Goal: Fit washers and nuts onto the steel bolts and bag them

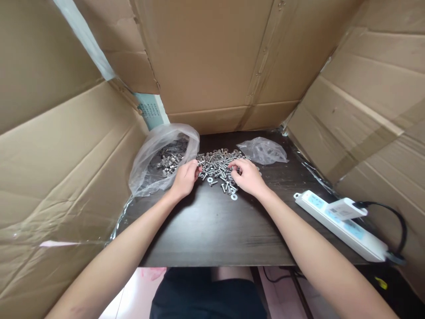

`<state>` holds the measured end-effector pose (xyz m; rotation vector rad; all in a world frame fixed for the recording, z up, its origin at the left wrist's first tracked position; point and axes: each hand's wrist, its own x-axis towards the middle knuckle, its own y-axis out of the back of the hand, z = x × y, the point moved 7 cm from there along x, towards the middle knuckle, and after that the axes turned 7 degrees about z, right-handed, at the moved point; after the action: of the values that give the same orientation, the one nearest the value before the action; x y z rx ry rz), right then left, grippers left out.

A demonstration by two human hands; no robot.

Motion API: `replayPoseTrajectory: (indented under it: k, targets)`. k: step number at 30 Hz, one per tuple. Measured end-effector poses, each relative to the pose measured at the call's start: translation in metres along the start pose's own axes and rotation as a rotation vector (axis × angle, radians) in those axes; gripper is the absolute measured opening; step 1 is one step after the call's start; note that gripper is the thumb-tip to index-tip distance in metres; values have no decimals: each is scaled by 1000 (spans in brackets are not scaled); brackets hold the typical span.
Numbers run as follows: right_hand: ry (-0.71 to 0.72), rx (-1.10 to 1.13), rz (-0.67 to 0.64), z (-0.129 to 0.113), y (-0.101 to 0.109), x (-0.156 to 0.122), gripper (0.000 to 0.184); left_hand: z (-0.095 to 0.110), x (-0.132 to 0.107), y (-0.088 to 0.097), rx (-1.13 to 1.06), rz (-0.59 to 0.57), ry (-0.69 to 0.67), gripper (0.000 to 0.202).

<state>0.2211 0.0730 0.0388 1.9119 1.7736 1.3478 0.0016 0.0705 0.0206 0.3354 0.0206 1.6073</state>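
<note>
A loose pile of metal bolts, nuts and washers [217,165] lies spread on the dark table. At the pile's left edge, my left hand [186,178] is closed, thumb against fingers, with a small bolt [200,163] showing at the fingertips. My right hand [248,176] rests over the pile's right side. Its index finger and thumb curl together among the pieces, and whatever they pinch is hidden. Just left of the pile, an open clear plastic bag [141,170] lies on its side with more metal fasteners [170,163] inside.
Behind my right hand lies a crumpled clear bag [264,150]. A white power strip [341,226] with a plugged-in white adapter [345,209] and black cable [403,221] runs along the right. Cardboard walls [212,57] enclose the dark table [212,235] at the back and both sides.
</note>
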Motion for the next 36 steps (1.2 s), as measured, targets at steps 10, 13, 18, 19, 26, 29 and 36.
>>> replayPoseTrajectory:
  k: [10, 13, 18, 19, 26, 29, 36]
  targets:
    - [120, -152, -110, -16, -26, -3, 28, 10, -7, -7, 33, -15, -94, 42]
    - [145, -196, -133, -21, -29, -1, 27, 11, -10, -11, 26, -41, -88, 37]
    - [154, -236, -158, -21, -25, -2, 27, 15, -13, -12, 228, -72, -187, 38]
    - [152, -240, -156, -20, -25, -2, 26, 17, -13, -12, 267, -77, -214, 39]
    - [80, -163, -116, -10, -27, -1, 24, 25, -13, -15, 386, -65, -314, 41]
    - [72, -146, -114, -8, -26, -1, 22, 24, -13, -15, 404, -77, -326, 40]
    - [125, -217, -193, -12, -22, -4, 27, 24, -16, -19, 335, -143, -357, 27]
